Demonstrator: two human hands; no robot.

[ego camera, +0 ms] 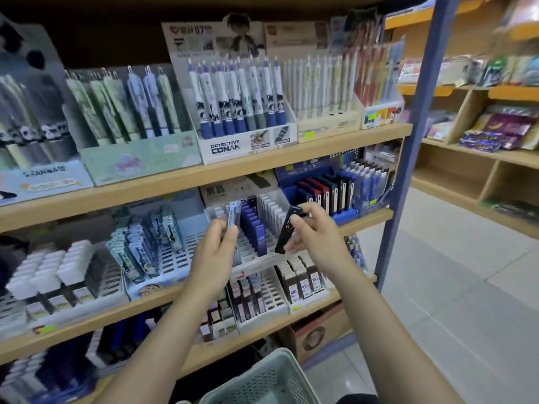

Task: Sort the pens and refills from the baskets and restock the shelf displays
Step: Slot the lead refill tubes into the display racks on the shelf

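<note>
In front of the white slotted display tray (256,255) on the middle shelf, both hands are raised, each holding a small refill case. Much around the tray is hard to read: the packs left of it are blurred, the shelf below it falls into shadow, and the print on the cases standing in the tray shows little beyond "HB". At the bottom edge, below the tray, a pale perforated basket (262,380) is cut off by the frame — only its near rim and one wall show, and its contents cannot be seen.

The left hand (214,252) comes up from below the tray with its back toward the camera, thumb and fingers pinching a pale blue refill case (234,212) held upright against the tray's left side; the hand hides the lower end of the case. The right hand (315,231) hovers just right of the tray, fingers curled, gripping a black refill case (287,228) that tilts with its top leaning right. Its label reads partly as "07"; the rest is covered by a fingertip. Neither case sits in a slot — both are held in the air just in front of the dark blue cases (256,225) standing in the tray. Both forearms reach up from the lower frame, bare, converging toward the tray.
</note>
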